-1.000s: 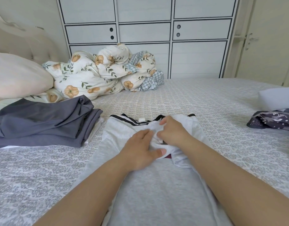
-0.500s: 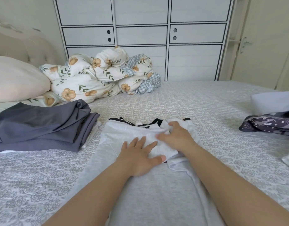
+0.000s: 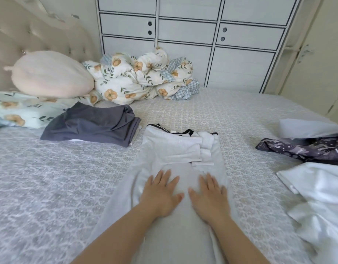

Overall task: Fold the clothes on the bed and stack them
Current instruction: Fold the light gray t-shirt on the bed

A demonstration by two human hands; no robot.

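Grey trousers (image 3: 175, 221) lie lengthwise mid-bed (image 3: 49, 187); left hand (image 3: 160, 195) and right hand (image 3: 210, 197) press flat, fingers spread, holding nothing. Soft, light, floppy cloth (probably creases easily), best pinched at the waistband (image 3: 173, 131) corners.

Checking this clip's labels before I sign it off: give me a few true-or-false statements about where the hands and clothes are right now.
1. Both hands, left hand and right hand, lie flat with straight fingers on the light grey trousers. True.
2. The right hand pinches the waistband in a tight grip. False: it rests open on the fabric, below the waistband.
3. The folded dark grey garment lies to the left of the trousers. True.
4. The purple patterned garment sits on top of the dark grey one. False: it lies apart, on the right side of the patterned grey bedspread.
5. The floral quilt is bunched up near the white wardrobe. True.
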